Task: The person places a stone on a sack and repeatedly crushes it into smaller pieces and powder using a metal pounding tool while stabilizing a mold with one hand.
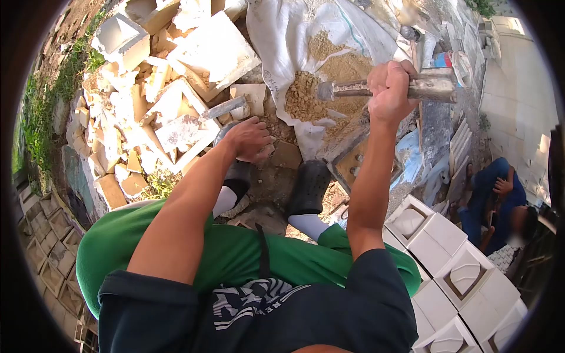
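My right hand (393, 88) is closed around a metal tool (434, 87) raised to the right of centre. The tool has a thick cylindrical end to the right of my fist and a thinner shaft with a rounded tip on the left. Below that shaft, crumbled tan material (306, 97) lies on a white woven sack (273, 35). My left hand (250, 140) hangs over my left shoe (237, 170), its fingers loosely bent and slightly apart, with nothing visible in them. A grey bar (222, 109) rests just above it among the rubble.
Broken cream blocks (206, 53) pile up at the upper left. Moulded white blocks (438, 241) stand in rows at the lower right. A square frame (353, 159) lies beside my right shoe (309, 185). Another person (491, 200) in blue crouches at the right.
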A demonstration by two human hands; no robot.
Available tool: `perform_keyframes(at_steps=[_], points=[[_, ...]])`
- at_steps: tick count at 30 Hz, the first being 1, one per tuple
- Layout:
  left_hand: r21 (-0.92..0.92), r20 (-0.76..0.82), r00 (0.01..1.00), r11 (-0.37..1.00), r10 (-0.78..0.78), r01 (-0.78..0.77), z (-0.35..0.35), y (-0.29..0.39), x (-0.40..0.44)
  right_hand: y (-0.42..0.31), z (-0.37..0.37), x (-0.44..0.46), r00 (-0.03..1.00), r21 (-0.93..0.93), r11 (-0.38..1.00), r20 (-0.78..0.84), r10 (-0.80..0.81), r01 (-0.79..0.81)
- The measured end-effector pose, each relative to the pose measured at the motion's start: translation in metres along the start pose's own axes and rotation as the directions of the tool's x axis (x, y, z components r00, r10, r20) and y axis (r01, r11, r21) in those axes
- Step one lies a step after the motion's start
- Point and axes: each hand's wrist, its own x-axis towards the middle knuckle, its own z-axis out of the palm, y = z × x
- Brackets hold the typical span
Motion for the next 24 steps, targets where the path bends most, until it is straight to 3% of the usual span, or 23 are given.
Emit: perform_keyframes(at_steps=[2,4,7,10,12,14,19,22,24], points=[[0.027,0.075,0.997,0.999,-0.035,0.033,-0.006,-0.002,0.006,-0.02,0.004,-0.002,1.0,0.0,1.0,-0.015,-0.021,0.021],[0.001,0.043,0.999,1.0,-0.02,0.019,-0.003,-0.002,0.007,-0.022,0.003,-0.004,0.999,0.12,0.992,-0.015,-0.029,0.03],[-0.017,0.006,1.0,1.0,-0.002,0.003,-0.005,0.0,0.004,0.065,-0.011,-0.02,0.986,0.028,1.0,-0.168,0.005,0.0],[0.008,-0.041,0.999,1.0,0.017,-0.016,-0.005,-0.003,0.006,0.097,-0.02,0.003,0.983,-0.017,0.999,-0.175,0.047,-0.051],[-0.001,-0.053,0.998,0.999,0.033,-0.033,-0.001,0.002,0.0,0.08,-0.02,0.001,0.98,-0.033,0.991,-0.154,0.125,-0.131],[0.003,0.016,1.0,1.0,-0.012,0.012,-0.001,-0.002,0.004,0.048,-0.009,0.009,0.998,-0.025,0.998,-0.022,0.06,-0.061],[-0.018,-0.004,1.0,1.0,-0.013,0.012,-0.002,-0.002,0.005,-0.022,0.008,0.012,0.997,0.038,0.997,-0.033,-0.071,0.072],[-0.015,-0.026,1.0,1.0,0.004,-0.005,-0.003,-0.003,0.004,0.033,-0.013,0.001,0.991,0.005,1.0,-0.132,-0.002,0.002],[-0.02,-0.039,0.999,0.999,0.028,-0.029,0.0,0.0,0.004,0.125,-0.054,-0.011,0.991,-0.093,0.995,-0.129,-0.044,0.032]])
